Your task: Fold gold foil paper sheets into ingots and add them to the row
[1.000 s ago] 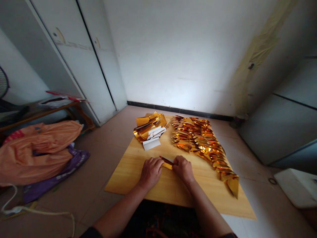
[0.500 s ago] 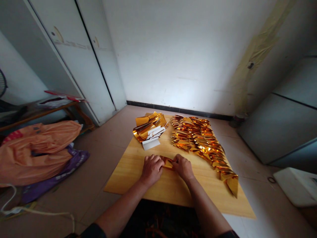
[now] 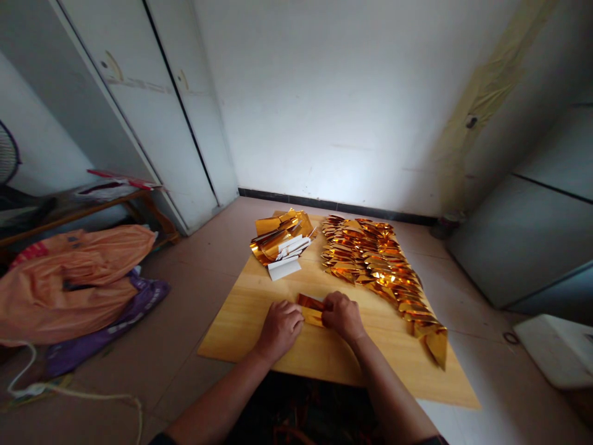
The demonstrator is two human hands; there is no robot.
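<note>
Worn on the head; looks from above and behind the bare left hand (image 3: pixel 280 327) and bare right hand (image 3: pixel 343 315), both at lower centre. Faces forward and down across the flat, pale yellow wooden surface (image 3: pixel 241 315), toward the broad, plain white wall (image 3: pixel 324 93) beyond. Set near enough to catch both forearms (image 3: pixel 222 395) at the bottom edge, far enough to include the surface's near edge. Wide in angle: takes in the tall, grey-white two-door cabinet (image 3: pixel 139 111) at left, slanting outward toward the top, and the large, grey, flat-sided unit (image 3: pixel 532 247) at right.
</note>
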